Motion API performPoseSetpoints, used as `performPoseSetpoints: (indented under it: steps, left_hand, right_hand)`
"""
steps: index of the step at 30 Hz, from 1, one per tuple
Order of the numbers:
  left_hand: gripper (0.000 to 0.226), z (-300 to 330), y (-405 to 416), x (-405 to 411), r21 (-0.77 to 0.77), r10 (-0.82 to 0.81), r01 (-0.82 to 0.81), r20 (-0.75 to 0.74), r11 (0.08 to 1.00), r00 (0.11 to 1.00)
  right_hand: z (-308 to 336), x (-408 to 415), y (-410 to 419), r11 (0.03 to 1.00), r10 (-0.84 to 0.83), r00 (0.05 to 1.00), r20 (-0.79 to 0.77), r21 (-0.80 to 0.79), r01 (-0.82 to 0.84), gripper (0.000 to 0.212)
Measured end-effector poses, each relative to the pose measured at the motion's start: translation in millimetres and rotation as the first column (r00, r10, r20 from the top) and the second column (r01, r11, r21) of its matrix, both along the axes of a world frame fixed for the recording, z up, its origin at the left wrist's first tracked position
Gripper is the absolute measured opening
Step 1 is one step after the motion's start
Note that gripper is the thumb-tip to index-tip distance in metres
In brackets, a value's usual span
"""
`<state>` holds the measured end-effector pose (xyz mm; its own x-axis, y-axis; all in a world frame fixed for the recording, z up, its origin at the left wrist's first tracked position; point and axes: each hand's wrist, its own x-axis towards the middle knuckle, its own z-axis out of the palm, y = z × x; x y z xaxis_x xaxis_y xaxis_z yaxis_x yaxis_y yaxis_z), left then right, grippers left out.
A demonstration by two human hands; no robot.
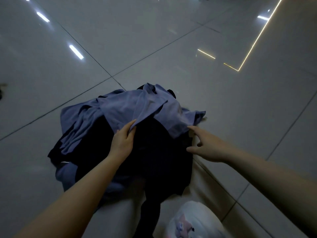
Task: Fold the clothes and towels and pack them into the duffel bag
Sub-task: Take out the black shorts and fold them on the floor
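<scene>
A heap of clothes [123, 148] is seen lying on a glossy tiled floor [154, 40], directly in front of the person. The heap is made up of a blue-violet garment [130, 107] draped over the top and left side, and dark, nearly black fabric [154, 160] spread beneath it. A lower edge of the blue-violet garment is pinched by the left hand [122, 141] — thumb and fingers are closed on the cloth and the edge is lifted slightly off the dark fabric. The right hand [205, 145] is held open, with nothing gripped; its index finger is stretched forward and touches the right-hand hem of the same garment, while the thumb is spread apart. A pale plastic bag [193, 220] with pinkish contents is seen at the bottom edge, near the person. No duffel bag can be made out.
</scene>
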<state>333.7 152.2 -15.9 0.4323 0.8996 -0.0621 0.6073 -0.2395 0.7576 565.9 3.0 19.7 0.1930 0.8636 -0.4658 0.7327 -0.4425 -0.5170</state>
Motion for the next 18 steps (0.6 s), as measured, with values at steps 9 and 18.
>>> performPoseSetpoints:
  steps: [9,18]
  left_hand:
    - [0.073,-15.7,-8.1,-9.4,0.185,-0.256,0.313,-0.277,0.932,0.926]
    - [0.077,-28.7,-3.1,-21.6,0.207,-0.292,0.425,-0.467,0.881,0.834]
  right_hand:
    - [-22.4,-46.5,15.4,0.989,0.146,0.973,0.180,0.003,-0.149,0.074]
    - [-48.4,-58.0,2.9,0.979,-0.170,0.985,0.042,0.122,0.164,0.008]
